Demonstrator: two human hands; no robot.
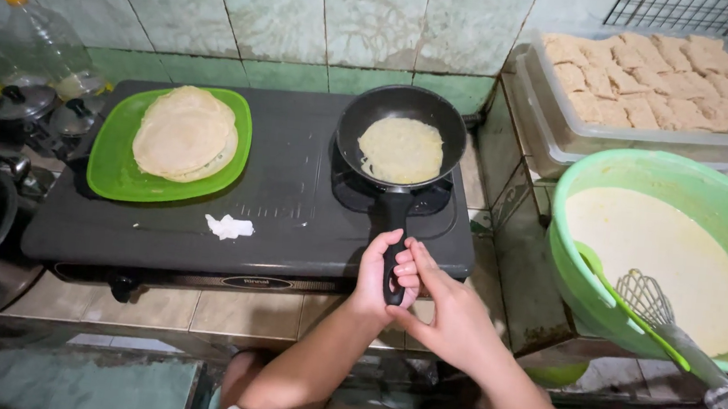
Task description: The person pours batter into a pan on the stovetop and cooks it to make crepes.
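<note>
Hands around pan handle

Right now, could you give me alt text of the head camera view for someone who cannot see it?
Both hands, left hand and right hand, hold the black frying pan by its handle on a stove, a thin crepe inside. A green plate of stacked crepes sits left; a green batter bowl with whisk right.
</note>
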